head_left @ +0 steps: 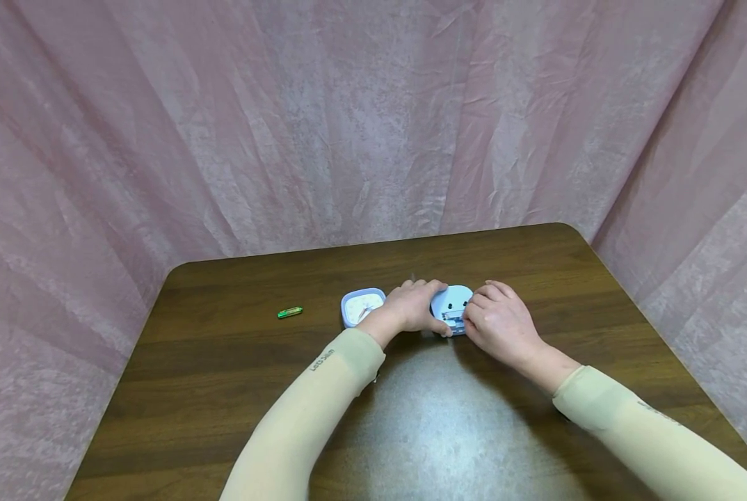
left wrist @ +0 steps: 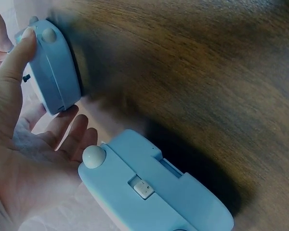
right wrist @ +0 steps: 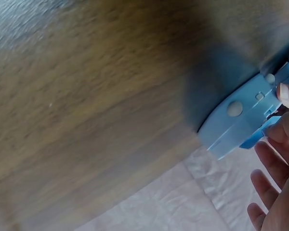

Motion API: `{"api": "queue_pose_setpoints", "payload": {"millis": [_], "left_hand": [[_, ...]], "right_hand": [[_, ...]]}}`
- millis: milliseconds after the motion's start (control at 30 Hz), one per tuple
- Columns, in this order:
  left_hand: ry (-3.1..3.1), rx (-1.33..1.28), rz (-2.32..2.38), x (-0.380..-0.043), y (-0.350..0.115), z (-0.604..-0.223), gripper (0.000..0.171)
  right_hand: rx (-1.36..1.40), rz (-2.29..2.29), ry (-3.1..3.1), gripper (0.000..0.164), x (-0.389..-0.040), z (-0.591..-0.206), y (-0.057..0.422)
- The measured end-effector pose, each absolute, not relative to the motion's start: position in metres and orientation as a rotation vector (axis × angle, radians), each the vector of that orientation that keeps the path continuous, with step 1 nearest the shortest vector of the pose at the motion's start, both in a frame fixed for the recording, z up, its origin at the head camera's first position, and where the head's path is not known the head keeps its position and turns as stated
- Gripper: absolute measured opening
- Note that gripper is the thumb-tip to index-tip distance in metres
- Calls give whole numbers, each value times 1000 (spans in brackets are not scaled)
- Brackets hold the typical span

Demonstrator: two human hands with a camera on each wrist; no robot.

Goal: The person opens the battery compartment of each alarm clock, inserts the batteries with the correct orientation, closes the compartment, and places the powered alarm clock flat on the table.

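Note:
A light-blue alarm clock lies face down, its back with black knobs and a battery compartment showing. My left hand grips this clock from the left, thumb along the near side with its small round feet and fingers at the far side. At the clock's right my right hand pinches a blue flap-like piece, seemingly the battery cover, tilted at the compartment. Whether the piece is fully detached cannot be told. The right fingers hide part of the clock's back in the head view.
Left of the left hand, a second blue alarm clock lies with its white dial up, close beside the wrist. A green battery rests farther left on the brown wooden table. Pink curtains hang behind the table's far edge.

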State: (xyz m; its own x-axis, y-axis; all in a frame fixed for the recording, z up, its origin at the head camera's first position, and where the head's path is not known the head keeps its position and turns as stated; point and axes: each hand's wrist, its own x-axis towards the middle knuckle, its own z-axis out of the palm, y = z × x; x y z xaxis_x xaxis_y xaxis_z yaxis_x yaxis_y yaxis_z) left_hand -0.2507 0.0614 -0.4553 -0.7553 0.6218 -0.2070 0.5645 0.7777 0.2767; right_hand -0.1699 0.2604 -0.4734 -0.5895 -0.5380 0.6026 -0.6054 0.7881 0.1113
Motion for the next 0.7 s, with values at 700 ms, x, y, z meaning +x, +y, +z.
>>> {"api": "queue_pose_setpoints", "payload": {"millis": [700], "left_hand": [[2678, 865, 297, -256, 65, -461, 94]], "right_hand": [[839, 79, -2350, 10, -172, -480, 254]]}}
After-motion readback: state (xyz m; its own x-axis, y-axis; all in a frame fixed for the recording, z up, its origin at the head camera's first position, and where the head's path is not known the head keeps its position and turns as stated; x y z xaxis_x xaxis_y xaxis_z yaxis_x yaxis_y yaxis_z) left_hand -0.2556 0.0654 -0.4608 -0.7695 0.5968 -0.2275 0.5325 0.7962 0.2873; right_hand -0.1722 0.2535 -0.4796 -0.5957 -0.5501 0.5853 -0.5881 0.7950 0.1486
